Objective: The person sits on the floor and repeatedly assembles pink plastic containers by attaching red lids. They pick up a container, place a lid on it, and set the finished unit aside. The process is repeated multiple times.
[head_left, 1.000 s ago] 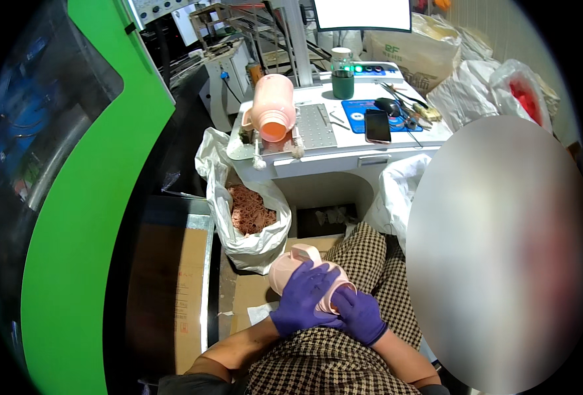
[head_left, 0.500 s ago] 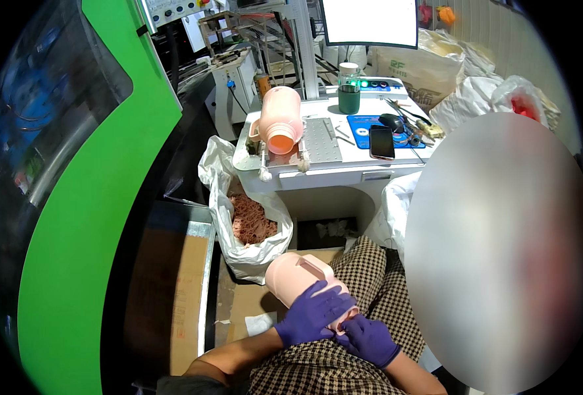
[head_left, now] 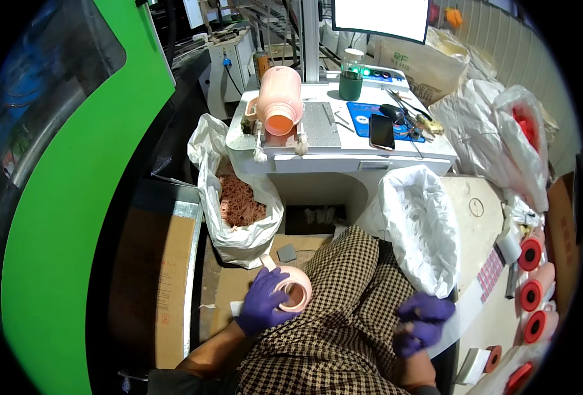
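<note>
A pale pink plastic jug (head_left: 299,276) rests at my left thigh, its round open mouth turned up towards me and its handle on the far left side. My left hand (head_left: 263,304), in a purple glove, is closed around the jug's body near the mouth. Over by my right knee, my gloved right hand (head_left: 424,322) is held apart from the jug with its fingers curled. A small pale bit shows between those fingers, too blurred to name. A second pink jug (head_left: 282,85) lies on the white machine table (head_left: 304,162), mouth towards me.
A white sack (head_left: 229,247) of brown shreds stands left of my legs; a white-lined bag (head_left: 449,253) stands right. Phone (head_left: 381,131), mouse (head_left: 391,113) and glass bottle (head_left: 351,82) are on the table. Several pink cylinders with red ends (head_left: 531,295) line the right-hand surface. A green machine panel (head_left: 61,217) borders the left.
My right hand has left the jug's mouth and moved right. My left hand has turned the jug mouth-up and shifted it left. The view has swung, uncovering the right side.
</note>
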Action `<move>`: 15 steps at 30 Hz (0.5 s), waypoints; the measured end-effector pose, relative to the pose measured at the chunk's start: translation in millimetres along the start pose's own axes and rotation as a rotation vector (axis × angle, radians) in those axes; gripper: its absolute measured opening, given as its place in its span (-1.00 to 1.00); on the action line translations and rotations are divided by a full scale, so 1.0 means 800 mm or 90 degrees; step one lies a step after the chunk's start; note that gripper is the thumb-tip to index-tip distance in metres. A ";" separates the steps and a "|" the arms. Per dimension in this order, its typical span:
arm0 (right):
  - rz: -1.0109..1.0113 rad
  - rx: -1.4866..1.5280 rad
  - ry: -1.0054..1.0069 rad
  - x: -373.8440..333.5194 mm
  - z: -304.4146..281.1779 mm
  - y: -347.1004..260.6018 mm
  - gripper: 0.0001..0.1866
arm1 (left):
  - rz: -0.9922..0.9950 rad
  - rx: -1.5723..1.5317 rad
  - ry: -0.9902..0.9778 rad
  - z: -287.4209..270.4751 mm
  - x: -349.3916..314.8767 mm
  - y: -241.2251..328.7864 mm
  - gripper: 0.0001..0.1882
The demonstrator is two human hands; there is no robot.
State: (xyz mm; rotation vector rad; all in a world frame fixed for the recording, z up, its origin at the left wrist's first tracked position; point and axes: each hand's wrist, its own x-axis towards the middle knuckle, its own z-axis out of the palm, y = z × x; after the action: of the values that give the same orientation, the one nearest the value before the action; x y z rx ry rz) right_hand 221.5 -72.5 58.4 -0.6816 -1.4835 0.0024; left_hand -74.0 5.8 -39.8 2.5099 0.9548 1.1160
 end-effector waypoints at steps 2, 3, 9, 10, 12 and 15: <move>-0.061 -0.048 -0.161 0.025 0.047 0.041 -0.64 | 0.005 0.025 0.014 -0.004 -0.018 0.005 -0.62; -0.077 -0.061 -0.254 0.038 0.092 0.067 -0.55 | -0.013 0.030 0.019 -0.004 -0.022 0.008 -0.61; 0.111 -0.141 -0.321 -0.020 0.358 0.256 -0.21 | 0.002 0.023 0.029 0.004 0.013 0.031 -0.58; 0.207 -0.114 -0.372 -0.040 0.374 0.279 -0.23 | 0.004 0.020 0.036 0.007 0.017 0.035 -0.58; 0.218 -0.047 -0.348 -0.058 0.393 0.297 -0.54 | 0.007 0.019 0.035 0.012 0.004 0.022 -0.58; 0.285 0.066 -0.326 -0.064 0.391 0.275 -0.75 | 0.000 -0.003 0.004 0.008 0.004 0.013 -0.55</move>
State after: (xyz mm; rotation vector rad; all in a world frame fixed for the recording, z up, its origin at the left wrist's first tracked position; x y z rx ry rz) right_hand 19.5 216.0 -98.9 -0.9621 -1.7663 0.6334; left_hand -62.7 0.4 -37.9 2.5042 0.9526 1.1259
